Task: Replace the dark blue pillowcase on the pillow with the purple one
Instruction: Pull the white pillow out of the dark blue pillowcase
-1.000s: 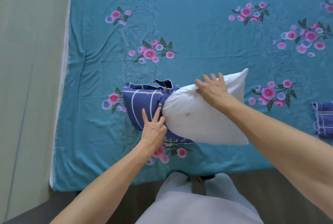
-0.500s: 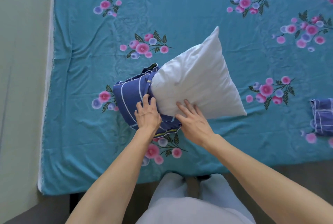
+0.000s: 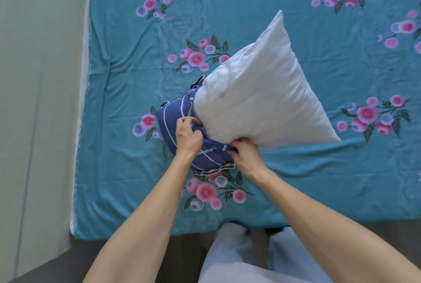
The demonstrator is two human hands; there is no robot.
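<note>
You are gripping the bunched dark blue striped cotton pillowcase (image 3: 182,121) with both left hand (image 3: 188,135) and right hand (image 3: 245,154); the plump white pillow (image 3: 262,96) risks snagging inside it.

Your right hand (image 3: 247,154) has left the pillow (image 3: 262,100) and now pinches the bunched blue case (image 3: 206,153) beside your left hand (image 3: 189,136), whose fingers have curled into the cloth. The pillow's far corner has swung up and away.
</note>
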